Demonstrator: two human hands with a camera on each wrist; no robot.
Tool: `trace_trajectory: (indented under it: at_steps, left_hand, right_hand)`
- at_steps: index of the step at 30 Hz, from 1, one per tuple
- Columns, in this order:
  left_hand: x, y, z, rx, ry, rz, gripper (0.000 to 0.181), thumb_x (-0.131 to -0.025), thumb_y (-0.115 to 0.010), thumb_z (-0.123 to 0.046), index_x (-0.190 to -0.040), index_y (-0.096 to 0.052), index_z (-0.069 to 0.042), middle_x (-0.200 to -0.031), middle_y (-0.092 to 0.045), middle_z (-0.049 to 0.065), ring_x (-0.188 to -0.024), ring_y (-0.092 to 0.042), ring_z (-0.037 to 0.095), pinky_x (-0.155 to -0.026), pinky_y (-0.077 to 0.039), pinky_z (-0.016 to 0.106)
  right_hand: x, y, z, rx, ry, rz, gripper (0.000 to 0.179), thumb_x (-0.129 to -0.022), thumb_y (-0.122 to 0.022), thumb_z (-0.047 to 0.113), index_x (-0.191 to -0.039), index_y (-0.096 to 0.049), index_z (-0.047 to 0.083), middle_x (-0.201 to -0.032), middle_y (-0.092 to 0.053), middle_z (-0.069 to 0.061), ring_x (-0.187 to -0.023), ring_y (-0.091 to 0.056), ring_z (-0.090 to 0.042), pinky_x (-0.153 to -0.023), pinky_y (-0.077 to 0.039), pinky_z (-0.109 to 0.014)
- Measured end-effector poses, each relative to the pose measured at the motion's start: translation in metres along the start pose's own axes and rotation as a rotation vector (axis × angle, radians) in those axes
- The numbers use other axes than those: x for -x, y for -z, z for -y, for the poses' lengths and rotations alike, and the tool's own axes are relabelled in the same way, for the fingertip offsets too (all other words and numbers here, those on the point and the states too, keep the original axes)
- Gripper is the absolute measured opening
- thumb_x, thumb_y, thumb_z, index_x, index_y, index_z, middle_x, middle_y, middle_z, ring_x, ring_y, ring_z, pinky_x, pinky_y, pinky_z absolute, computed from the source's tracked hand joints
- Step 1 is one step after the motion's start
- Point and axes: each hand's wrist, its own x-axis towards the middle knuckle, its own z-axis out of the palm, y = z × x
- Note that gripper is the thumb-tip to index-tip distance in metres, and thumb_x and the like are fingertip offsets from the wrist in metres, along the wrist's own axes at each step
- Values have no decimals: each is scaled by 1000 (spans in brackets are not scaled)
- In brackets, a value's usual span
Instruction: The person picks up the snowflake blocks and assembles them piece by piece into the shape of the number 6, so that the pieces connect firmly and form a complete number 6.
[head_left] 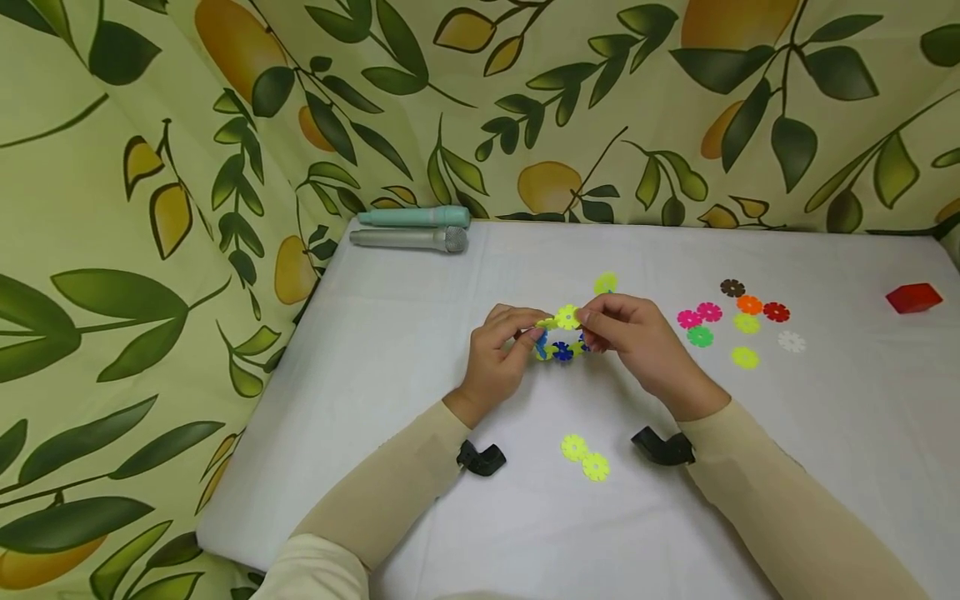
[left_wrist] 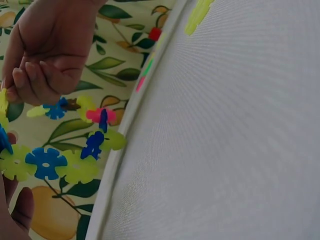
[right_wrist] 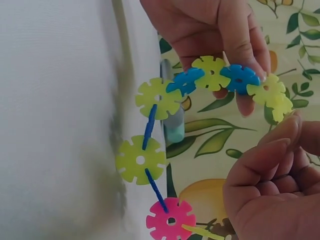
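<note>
A chain of slotted plastic snowflake discs (right_wrist: 140,159), mostly yellow-green and blue with a pink and a brown one, is held above the white table by both hands. My left hand (head_left: 498,354) grips the chain near one end, thumb and fingers on a blue disc (right_wrist: 240,79) and its yellow-green neighbours. Thumb and fingertips of my right hand (head_left: 652,350) pinch a yellow-green disc (head_left: 567,317) at that same end. From there the chain curves round below the hands, and its far yellow-green disc (head_left: 606,283) shows beyond the right hand.
Two yellow-green discs (head_left: 585,457) lie on the table (head_left: 420,358) near the front. Several loose discs in mixed colours, among them a green one (head_left: 700,337), are spread at the right. Farther right sits a red block (head_left: 913,298). A teal microphone (head_left: 416,217) and a silver microphone (head_left: 408,240) lie back left.
</note>
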Motion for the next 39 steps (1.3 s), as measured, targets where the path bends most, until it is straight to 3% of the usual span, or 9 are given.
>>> trace_trajectory:
  at_steps: [7,13,17,22,27,30,33,36,39]
  left_hand:
    - [-1,1,-3,-12,10,0,15,-97,-75,12,-108,-79,4,-113,-79,15,-97,-67,28,-82,-54,36]
    - [-3,1,-4,-12,9,-14,12,-99,-75,9,-107,-81,3,-113,-80,12,-99,-69,28,-87,-55,38]
    - [-2,2,-4,-17,21,-18,11,-98,-76,8,-107,-81,3,-114,-80,12,-101,-70,28,-87,-56,37]
    - [-2,1,-4,-1,46,-1,10,-100,-73,9,-106,-77,3,-113,-78,14,-100,-66,28,-79,-54,34]
    - [1,-2,-7,64,107,3,9,-104,-67,9,-111,-71,5,-116,-74,19,-98,-66,31,-75,-53,32]
    - [2,-2,-8,151,160,9,9,-105,-63,11,-114,-65,8,-121,-71,24,-102,-68,34,-79,-57,30]
    - [2,-2,-9,249,198,16,12,-106,-59,13,-117,-58,12,-123,-68,29,-108,-69,40,-83,-59,30]
    - [2,-2,-10,314,234,20,19,-106,-54,14,-125,-50,14,-120,-66,33,-109,-67,39,-70,-54,22]
    - [2,-2,-9,340,281,10,30,-106,-50,14,-135,-43,13,-117,-64,33,-107,-63,33,-61,-44,22]
  right_hand:
    - [-5,2,4,-8,-39,47,25,-111,-61,11,-103,-64,-13,-89,-62,-10,-82,-60,-22,-77,-57,-29]
    - [-6,1,5,-8,-25,56,23,-111,-63,10,-99,-65,-9,-88,-62,-10,-83,-60,-22,-79,-58,-31]
    - [-5,-5,4,-31,1,42,21,-110,-64,8,-93,-64,-5,-85,-62,-10,-82,-59,-24,-78,-56,-30]
    - [-2,-8,6,13,-1,29,23,-112,-63,13,-94,-65,-2,-88,-62,-13,-85,-60,-26,-79,-55,-30]
    - [9,-2,-2,109,-36,103,25,-112,-65,18,-101,-66,-4,-93,-64,-17,-88,-59,-30,-80,-55,-36]
    - [20,2,-14,222,-23,213,15,-107,-72,13,-107,-70,-2,-95,-66,-12,-89,-61,-29,-78,-54,-35]
    - [33,5,-28,399,14,353,21,-100,-83,16,-114,-72,6,-102,-67,-3,-96,-61,-25,-83,-55,-34]
    - [46,6,-38,575,69,461,34,-94,-90,22,-121,-72,12,-111,-64,5,-108,-59,-21,-94,-53,-39]
    - [53,3,-42,680,136,500,39,-91,-93,23,-123,-72,15,-118,-61,8,-115,-55,-21,-100,-50,-44]
